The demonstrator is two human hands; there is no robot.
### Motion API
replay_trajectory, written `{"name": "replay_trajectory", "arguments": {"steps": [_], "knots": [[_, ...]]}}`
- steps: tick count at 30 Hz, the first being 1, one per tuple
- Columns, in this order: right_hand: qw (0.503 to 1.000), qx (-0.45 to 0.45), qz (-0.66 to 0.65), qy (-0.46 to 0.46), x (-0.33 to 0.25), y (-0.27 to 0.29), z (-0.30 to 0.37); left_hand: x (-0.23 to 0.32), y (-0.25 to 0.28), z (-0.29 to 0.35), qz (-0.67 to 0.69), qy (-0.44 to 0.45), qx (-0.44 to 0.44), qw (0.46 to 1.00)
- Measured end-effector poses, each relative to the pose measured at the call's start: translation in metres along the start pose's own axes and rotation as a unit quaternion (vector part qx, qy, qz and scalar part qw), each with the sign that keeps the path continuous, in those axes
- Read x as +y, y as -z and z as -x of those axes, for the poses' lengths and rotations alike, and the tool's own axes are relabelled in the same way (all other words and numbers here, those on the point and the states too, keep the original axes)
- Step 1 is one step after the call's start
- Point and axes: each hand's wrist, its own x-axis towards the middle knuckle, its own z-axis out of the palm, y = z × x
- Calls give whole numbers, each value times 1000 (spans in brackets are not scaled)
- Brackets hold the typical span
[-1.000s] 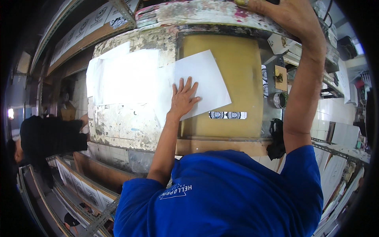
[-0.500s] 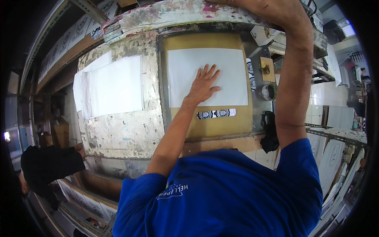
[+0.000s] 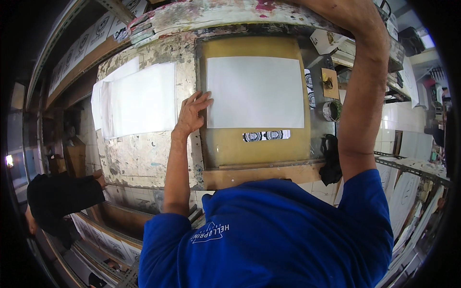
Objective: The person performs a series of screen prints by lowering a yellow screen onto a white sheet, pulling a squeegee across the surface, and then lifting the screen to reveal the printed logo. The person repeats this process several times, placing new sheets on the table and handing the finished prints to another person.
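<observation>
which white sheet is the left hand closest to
The white sheet on the yellowish board, with the left hand at its left edge; the other sheets overlap on the paint-stained table.

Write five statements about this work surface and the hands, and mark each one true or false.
1. A white sheet lies on the yellowish-brown panel. True.
2. The left hand is by that sheet's right edge. False: it is by the left edge.
3. The patterned strip on the panel lies nearer the person than the sheet. True.
4. The overlapping white sheets lie right of the panel. False: they lie left, on the stained tabletop.
5. The person's shirt is yellow. False: it is blue.
</observation>
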Motion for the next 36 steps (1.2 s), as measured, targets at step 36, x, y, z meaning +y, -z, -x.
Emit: {"name": "replay_trajectory", "arguments": {"steps": [36], "knots": [[1000,-24,-11,-13,1,1,0,-22,42,30,103,175,257,945]]}}
